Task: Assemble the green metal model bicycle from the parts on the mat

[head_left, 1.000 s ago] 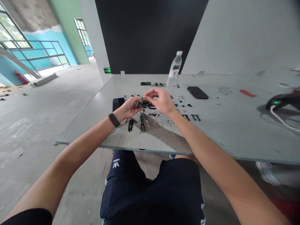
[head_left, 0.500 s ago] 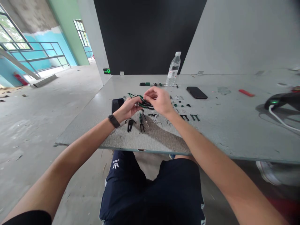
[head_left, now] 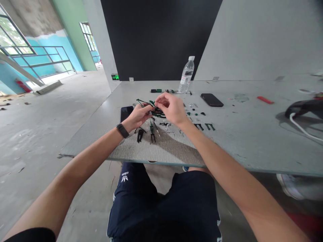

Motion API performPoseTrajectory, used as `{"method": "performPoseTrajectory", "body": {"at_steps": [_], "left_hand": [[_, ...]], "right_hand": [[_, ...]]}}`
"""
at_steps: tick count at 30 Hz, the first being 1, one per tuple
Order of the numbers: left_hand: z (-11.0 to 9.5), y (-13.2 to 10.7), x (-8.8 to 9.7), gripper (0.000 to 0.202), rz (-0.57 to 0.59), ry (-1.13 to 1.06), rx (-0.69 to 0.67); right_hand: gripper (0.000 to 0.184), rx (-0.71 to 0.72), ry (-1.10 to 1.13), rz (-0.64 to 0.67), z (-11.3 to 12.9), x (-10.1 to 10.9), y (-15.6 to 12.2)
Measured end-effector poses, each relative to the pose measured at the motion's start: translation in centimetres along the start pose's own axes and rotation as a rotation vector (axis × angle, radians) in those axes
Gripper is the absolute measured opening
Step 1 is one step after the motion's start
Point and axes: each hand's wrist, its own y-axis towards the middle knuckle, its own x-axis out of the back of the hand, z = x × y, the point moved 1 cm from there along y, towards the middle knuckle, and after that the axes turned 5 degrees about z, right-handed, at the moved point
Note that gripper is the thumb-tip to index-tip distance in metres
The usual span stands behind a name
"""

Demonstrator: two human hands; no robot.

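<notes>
Hands working a model above the table, fingertips partly hidden

Left hand (head_left: 141,115) clamped on the green-and-black model (head_left: 158,113), which sits between both hands over the table (head_left: 98,134). Right hand (head_left: 174,108) bent at the model's right side, thumb and fingers bunched; can't tell if they grip anything. Model's middle blocked by fingers; thin rods and dark curved loops show. Left phone (head_left: 125,112) partly covered by the left hand. Black device (head_left: 300,108) cut off at right edge. Forked black part (head_left: 152,137) slim, two-pronged; bottle (head_left: 186,79) clear plastic; tabletop ribbed near front edge.
</notes>
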Motion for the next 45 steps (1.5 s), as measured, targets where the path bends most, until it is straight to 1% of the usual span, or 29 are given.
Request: {"method": "performPoseTrajectory", "body": {"at_steps": [4,10,15,21,25,30,36,42,45], "left_hand": [[0.01,0.02,0.03,0.006,-0.001,-0.001,0.004],[0.1,0.05,-0.15,0.008,0.023,-0.011,-0.037],[-0.04,-0.12,-0.51,0.011,-0.004,-0.017,-0.059],[-0.11,-0.15,-0.44,0.013,0.002,-0.026,-0.078],[-0.19,-0.15,-0.49,0.012,0.021,-0.009,-0.084],[-0.38,-0.29,-0.78,0.011,0.009,-0.008,-0.068],[-0.38,-0.39,-0.8,0.012,-0.04,-0.018,-0.048],[-0.19,-0.21,-0.46,0.01,0.013,-0.031,-0.063],[-0.16,-0.18,-0.36,0.009,0.015,-0.024,-0.065]], "right_hand": [[0.011,-0.025,0.031,0.0,-0.04,0.08,0.17],[0.016,-0.05,0.104,-0.008,-0.27,0.21,0.48],[0.018,-0.042,0.082,0.0,-0.19,0.34,0.41],[0.017,-0.022,0.049,0.02,-0.28,0.53,0.25],[0.023,-0.045,0.039,0.011,-0.37,0.57,0.17],[0.027,-0.005,0.04,0.009,-0.27,0.48,0.04],[0.03,-0.009,0.062,-0.016,-0.21,0.31,0.0],[0.026,-0.026,0.078,-0.033,-0.35,0.14,-0.01],[0.025,-0.024,0.078,-0.036,-0.39,0.14,-0.04]]}}
